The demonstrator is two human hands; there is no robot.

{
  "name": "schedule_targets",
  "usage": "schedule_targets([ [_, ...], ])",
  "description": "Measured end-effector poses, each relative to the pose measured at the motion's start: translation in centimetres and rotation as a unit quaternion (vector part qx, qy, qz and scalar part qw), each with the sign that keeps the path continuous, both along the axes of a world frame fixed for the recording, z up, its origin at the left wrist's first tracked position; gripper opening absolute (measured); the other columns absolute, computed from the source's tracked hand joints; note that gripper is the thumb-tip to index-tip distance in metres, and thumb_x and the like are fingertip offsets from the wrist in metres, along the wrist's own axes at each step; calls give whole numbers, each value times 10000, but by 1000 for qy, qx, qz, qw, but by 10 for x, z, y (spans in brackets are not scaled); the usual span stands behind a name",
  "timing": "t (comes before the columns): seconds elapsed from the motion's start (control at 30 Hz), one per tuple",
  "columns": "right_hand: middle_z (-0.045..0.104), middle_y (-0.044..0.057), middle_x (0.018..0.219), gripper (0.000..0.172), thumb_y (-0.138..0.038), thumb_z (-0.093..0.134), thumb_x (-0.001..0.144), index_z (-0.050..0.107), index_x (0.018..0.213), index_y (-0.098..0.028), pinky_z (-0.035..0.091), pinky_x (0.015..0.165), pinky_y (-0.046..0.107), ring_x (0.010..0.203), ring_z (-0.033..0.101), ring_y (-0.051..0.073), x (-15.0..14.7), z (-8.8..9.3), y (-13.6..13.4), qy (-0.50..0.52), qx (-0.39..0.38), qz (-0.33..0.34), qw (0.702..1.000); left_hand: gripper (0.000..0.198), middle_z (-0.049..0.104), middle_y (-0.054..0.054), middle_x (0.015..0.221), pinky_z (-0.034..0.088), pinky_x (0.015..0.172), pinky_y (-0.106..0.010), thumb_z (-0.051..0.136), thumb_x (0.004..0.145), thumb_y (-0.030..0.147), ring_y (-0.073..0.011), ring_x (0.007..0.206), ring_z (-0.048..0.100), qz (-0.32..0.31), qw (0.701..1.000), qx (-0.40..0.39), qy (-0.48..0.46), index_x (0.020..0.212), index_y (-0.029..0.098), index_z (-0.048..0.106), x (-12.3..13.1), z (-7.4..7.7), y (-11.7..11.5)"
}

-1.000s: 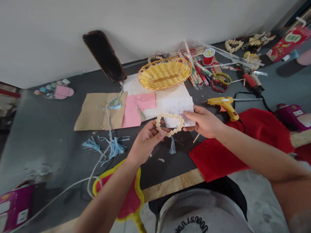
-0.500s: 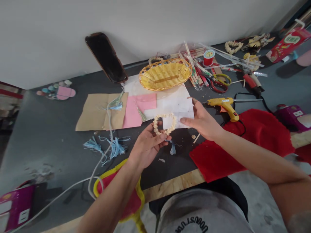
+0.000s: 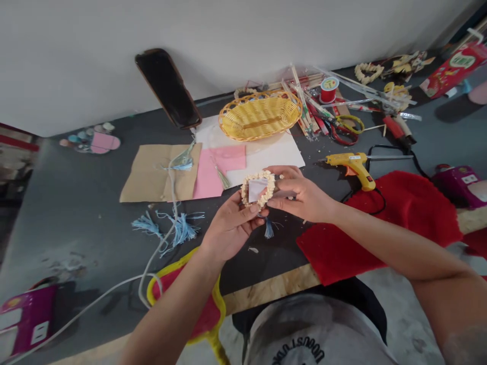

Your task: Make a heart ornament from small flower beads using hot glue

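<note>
A heart-shaped ring of small cream pieces (image 3: 246,198), with a blue tassel (image 3: 269,229) hanging below it, is gripped by my left hand (image 3: 233,223) between thumb and fingers. Through its opening shows a small white paper (image 3: 257,189). At the ring's right side, my right hand (image 3: 294,191) is closed with bent fingers, apparently on that paper behind the ring; its exact grip is partly hidden. Beyond my hands lie pink paper (image 3: 232,158) and a white sheet (image 3: 281,152). More blue tassels (image 3: 184,230) rest left of my left hand.
A yellow basket (image 3: 262,116) stands on the white sheet. To the right are a yellow glue gun (image 3: 352,162), scissors (image 3: 348,126) and red cloth (image 3: 399,218). A phone (image 3: 167,88) leans on the wall. A pale cable (image 3: 150,263) crosses the left side.
My right hand has moved left, carrying the white paper from over the sheet to behind the heart-shaped ring. My left hand keeps hold of the ring in nearly the same spot.
</note>
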State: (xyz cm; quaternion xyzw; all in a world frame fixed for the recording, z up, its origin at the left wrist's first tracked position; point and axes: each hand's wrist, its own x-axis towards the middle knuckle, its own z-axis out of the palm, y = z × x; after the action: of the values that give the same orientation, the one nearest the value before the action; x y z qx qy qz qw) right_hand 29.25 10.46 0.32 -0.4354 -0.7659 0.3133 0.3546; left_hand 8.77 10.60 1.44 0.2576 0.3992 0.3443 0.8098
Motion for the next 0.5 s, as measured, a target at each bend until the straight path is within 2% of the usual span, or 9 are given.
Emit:
schedule_targets([
  [0.17,627,109,1233,178,-326,623,925,675,801,-209,432,1038,449,1225,504,249,2,-2,3,7,64,-4,998,491,700,11,805,557,585,-177,897,646,182,-102,669,682,-9,1000,-4,-26,1050,174,619,-1,-1,0],
  [0.4,637,101,1178,161,-281,584,938,655,807,-220,463,999,435,1175,518,236,-2,-1,2,4,118,-9,993,455,694,16,773,549,585,-176,887,656,156,-111,667,689,-24,999,3,-46,1029,183,626,-1,0,-1],
  [0.5,659,100,1152,147,-264,591,936,669,821,-217,481,968,427,1123,547,229,-4,-1,2,6,135,-32,990,457,689,11,779,545,596,-181,875,666,139,-114,676,688,-20,999,5,-49,1046,181,624,-4,0,-1],
])
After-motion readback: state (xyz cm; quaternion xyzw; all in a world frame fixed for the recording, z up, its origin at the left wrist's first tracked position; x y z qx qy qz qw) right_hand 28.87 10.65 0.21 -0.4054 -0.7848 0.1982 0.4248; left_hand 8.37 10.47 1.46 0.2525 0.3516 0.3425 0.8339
